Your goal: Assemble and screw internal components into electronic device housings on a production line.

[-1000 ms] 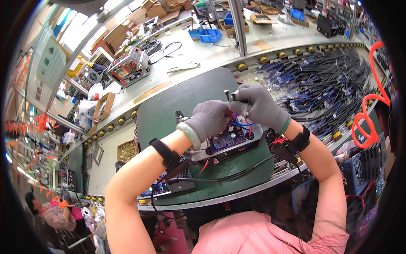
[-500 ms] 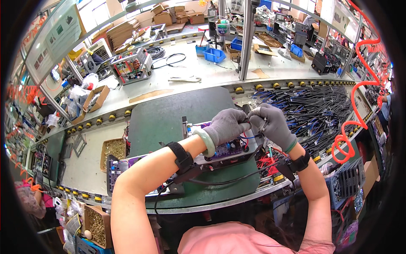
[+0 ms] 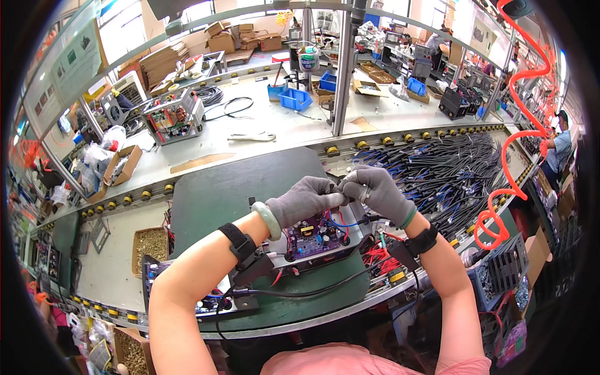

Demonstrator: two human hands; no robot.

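Observation:
In grey work gloves, my left hand (image 3: 306,201) and my right hand (image 3: 379,195) meet fingertip to fingertip above an open metal chassis. Both are closed in a pinch around a small dark piece, mostly hidden by the fingers, whose kind I cannot make out. Below them the chassis holds a purple circuit board (image 3: 314,242) with red and blue wires rising from it. A second unit with a circuit board (image 3: 209,306) lies partly behind my left forearm. Both units rest on a dark green board (image 3: 244,178). A black cable (image 3: 312,291) crosses in front of the chassis.
Bundled black cables (image 3: 437,172) with blue ends cover the line at right. Red wires (image 3: 378,257) lie beside the chassis. A coiled orange air hose (image 3: 500,219) hangs at right. A cardboard box of small parts (image 3: 150,247) stands left. Across the line are blue bins (image 3: 295,99) and an open machine (image 3: 175,119).
The whole view has shifted, so the scene sits further left and mostly lower. My hands stay pinched together above the chassis. More of a person at far right shows.

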